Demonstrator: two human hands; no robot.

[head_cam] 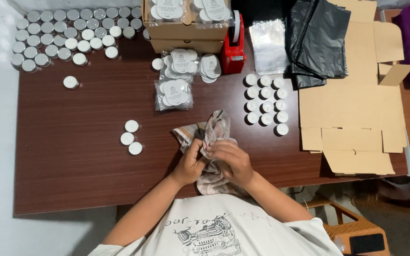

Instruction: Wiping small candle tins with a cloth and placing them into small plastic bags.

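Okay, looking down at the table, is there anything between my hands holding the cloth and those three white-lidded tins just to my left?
Nothing visible. The left hand and right hand grip the checked cloth at the table's near edge. Between them and the three white-lidded tins only bare brown tabletop shows.

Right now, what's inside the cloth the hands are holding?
Cannot tell. The left hand and right hand bunch the striped cloth together; folds and fingers cover whatever is inside. Only fabric shows over the brown table.
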